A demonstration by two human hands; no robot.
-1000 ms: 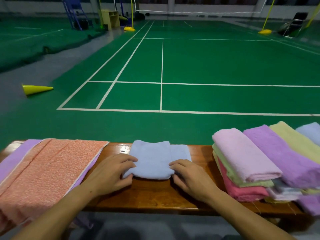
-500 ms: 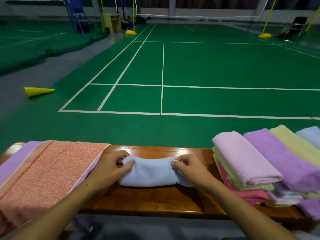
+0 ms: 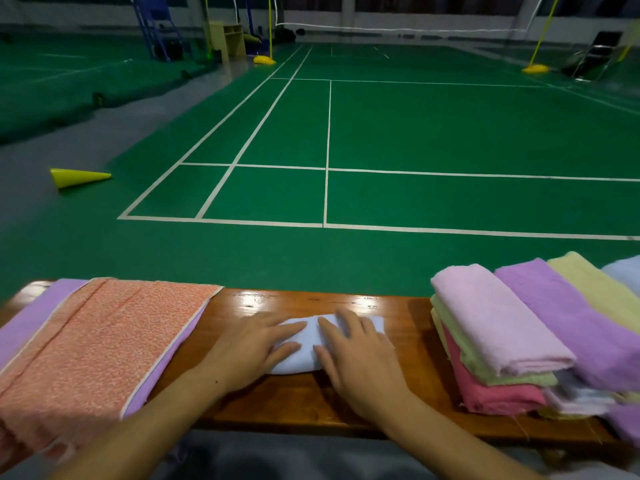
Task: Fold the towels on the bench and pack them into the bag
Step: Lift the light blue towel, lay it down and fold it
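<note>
Head view: the light blue towel (image 3: 304,344) now lies folded small on the tabletop (image 3: 294,403), where half a second ago both hands were pinching its ends. The left hand (image 3: 249,351) and right hand (image 3: 360,358) press it flat, fingers released and straight. This fold looks finished; the orange-and-purple bag (image 3: 97,348) lies just left.

Both bare forearms reach in from the bottom edge, the left from about 7 o'clock, the right from about 5 o'clock, converging toward the centre. The left hand (image 3: 250,348) lies palm down with fingers straight and slightly spread, pointing toward 2 o'clock. The right hand (image 3: 360,355) lies palm down just beside it, fingers extended toward 11 o'clock. The fingertips of the two hands nearly meet.
</note>
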